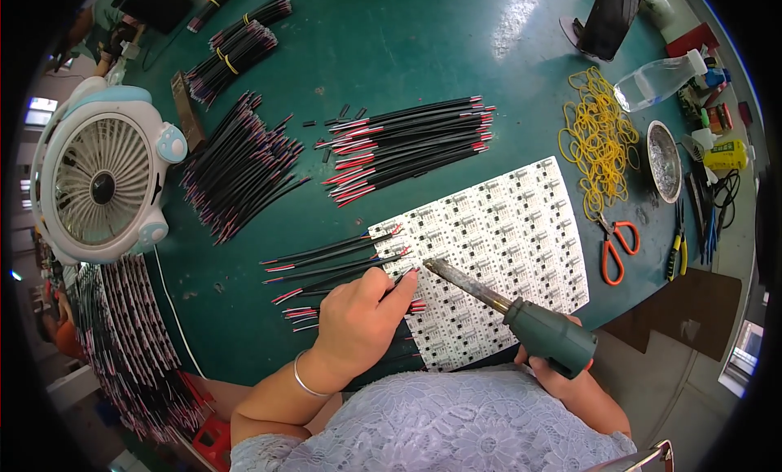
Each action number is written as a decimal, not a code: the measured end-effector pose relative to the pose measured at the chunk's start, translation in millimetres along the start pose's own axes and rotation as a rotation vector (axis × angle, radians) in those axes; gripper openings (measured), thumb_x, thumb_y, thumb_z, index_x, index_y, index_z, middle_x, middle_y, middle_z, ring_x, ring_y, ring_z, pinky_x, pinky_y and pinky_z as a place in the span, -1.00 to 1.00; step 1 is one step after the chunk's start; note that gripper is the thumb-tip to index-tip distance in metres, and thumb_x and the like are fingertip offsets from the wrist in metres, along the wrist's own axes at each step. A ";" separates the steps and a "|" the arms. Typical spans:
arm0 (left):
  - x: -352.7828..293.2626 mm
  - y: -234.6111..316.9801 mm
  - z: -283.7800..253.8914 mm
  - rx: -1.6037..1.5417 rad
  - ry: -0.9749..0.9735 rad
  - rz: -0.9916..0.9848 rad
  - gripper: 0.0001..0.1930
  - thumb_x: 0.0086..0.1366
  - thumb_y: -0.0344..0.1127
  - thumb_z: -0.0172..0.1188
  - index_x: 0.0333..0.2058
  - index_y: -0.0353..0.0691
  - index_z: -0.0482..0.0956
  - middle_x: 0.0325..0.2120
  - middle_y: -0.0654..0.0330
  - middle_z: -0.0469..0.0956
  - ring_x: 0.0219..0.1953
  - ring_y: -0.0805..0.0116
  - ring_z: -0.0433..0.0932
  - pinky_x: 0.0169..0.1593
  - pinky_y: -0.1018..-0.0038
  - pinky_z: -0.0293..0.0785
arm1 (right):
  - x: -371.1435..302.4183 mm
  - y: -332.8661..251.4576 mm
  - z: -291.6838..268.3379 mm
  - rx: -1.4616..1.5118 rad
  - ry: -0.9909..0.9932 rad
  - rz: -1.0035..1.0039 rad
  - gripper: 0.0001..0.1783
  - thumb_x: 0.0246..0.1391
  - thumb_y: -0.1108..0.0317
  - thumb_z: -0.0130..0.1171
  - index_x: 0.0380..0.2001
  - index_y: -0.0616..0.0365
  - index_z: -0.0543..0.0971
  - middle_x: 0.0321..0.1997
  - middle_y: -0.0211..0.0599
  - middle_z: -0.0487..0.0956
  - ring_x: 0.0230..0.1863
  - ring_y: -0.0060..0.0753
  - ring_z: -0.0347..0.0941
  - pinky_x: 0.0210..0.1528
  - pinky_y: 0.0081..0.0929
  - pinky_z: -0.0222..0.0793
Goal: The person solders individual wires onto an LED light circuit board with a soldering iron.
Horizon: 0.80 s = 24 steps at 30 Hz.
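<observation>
My left hand (356,319) pinches a black cable (398,289) with its end over the left part of a white circuit board panel (521,236). My right hand (555,376) grips a dark green soldering gun (551,338), partly hidden behind its body. The gun's metal barrel (471,286) points left, its tip close to my left fingertips; whether they touch is too small to tell. Several black cables (326,252) with red, white and blue ends lie along the panel's left edge, some reaching onto it.
Beyond the panel lie a row of black cables (423,142) and a larger pile (236,171). A fan (102,183) stands at left. To the right are yellow rubber bands (599,134), orange-handled scissors (612,256), a metal bowl (664,162), pliers (678,244) and a plastic bottle (660,81).
</observation>
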State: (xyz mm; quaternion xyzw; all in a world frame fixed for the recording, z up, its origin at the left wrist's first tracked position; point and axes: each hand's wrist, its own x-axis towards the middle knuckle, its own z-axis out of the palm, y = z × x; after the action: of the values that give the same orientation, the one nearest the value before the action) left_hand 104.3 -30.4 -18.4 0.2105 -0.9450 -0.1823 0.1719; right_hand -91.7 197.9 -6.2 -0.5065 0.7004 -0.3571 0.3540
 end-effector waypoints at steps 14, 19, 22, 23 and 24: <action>2.7 -1.2 -1.4 -0.037 -0.038 -0.009 -0.77 0.05 -0.42 0.22 -0.25 -0.20 0.59 -0.54 0.21 0.23 -0.64 0.33 0.35 -0.63 0.44 0.30 | 12.7 -10.8 -8.1 -0.168 -0.092 -0.143 -0.65 0.09 0.36 0.07 -0.07 0.31 0.39 -0.36 -0.27 0.52 -0.50 -0.48 0.53 -0.36 -0.51 0.43; 4.2 1.5 -3.7 -0.032 -0.053 -0.035 -0.69 -0.08 -0.51 0.23 -0.26 -0.19 0.62 -0.54 0.23 0.27 -0.62 0.33 0.37 -0.60 0.44 0.32 | 12.7 -17.1 -6.1 0.135 0.064 -0.026 -0.71 0.02 0.31 0.14 -0.21 0.25 0.48 -0.38 -0.25 0.55 -0.50 -0.37 0.53 -0.40 -0.45 0.43; 5.7 1.0 -5.0 -0.055 -0.056 -0.064 -0.60 -0.21 -0.61 0.24 -0.28 -0.17 0.65 -0.54 0.24 0.32 -0.58 0.33 0.40 -0.56 0.44 0.36 | 16.0 -19.8 -4.2 0.232 0.107 0.027 -0.83 -0.08 0.45 0.15 -0.33 0.19 0.56 -0.46 -0.26 0.57 -0.52 -0.29 0.53 -0.42 -0.40 0.44; 6.1 0.0 -5.3 -0.074 -0.049 -0.070 -0.60 -0.20 -0.62 0.23 -0.29 -0.15 0.65 -0.54 0.24 0.34 -0.57 0.32 0.42 -0.55 0.44 0.37 | 15.2 -18.2 -2.7 0.241 0.111 0.002 -0.84 -0.06 0.47 0.13 -0.34 0.20 0.56 -0.48 -0.28 0.56 -0.55 -0.31 0.52 -0.44 -0.41 0.43; 6.2 -1.1 -5.6 -0.075 -0.051 -0.069 -0.60 -0.20 -0.62 0.23 -0.29 -0.15 0.65 -0.54 0.24 0.34 -0.57 0.32 0.42 -0.55 0.44 0.37 | 14.4 -16.3 -1.4 0.242 0.112 0.003 -0.84 -0.06 0.47 0.13 -0.34 0.20 0.56 -0.48 -0.28 0.56 -0.55 -0.31 0.52 -0.44 -0.41 0.43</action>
State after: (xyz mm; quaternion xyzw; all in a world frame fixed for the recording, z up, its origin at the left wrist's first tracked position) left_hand 101.6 -35.8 -12.5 0.2317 -0.9337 -0.2285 0.1492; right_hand -88.8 180.4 6.6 -0.4385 0.6717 -0.4660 0.3733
